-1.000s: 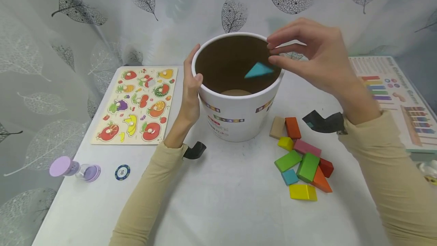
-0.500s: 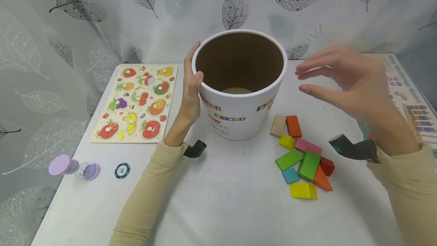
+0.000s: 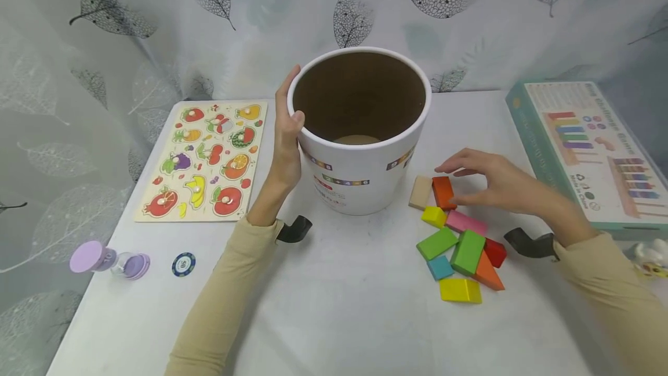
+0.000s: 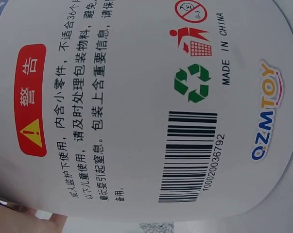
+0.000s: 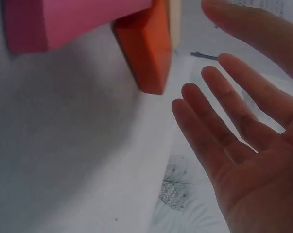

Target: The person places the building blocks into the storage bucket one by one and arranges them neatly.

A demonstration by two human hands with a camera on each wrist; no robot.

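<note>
A white bucket point(image 3: 360, 181) with printed sums stands upright, its mouth towards me. My left hand point(image 3: 287, 141) holds its left side near the rim, the thumb at the edge. In the left wrist view, bucket print point(image 4: 136, 121) fills most of the picture, with a bit of that hand at the lower left. My right hand point(image 3: 501, 184), thumb and fingers apart, hovers beside a red-orange block point(image 3: 443, 191), holding nothing. In the right wrist view its palm point(image 5: 263, 174) faces the orange block point(image 5: 153, 53). Nearby lie a beige block point(image 3: 420, 192), pink block point(image 3: 466, 223) and green block point(image 3: 468, 253).
More blocks, such as a yellow one point(image 3: 460, 290) and a blue one point(image 3: 440, 267), lie in the pile. A fruit puzzle board point(image 3: 203, 161) is at the left, with an hourglass point(image 3: 109, 260) and a chip point(image 3: 184, 264) before it. A game box point(image 3: 590, 149) stands at the right.
A blue triangular block fell from my right hand into the bucket. That hand then moved right and came down to the block pile. My left hand stays at the bucket.
</note>
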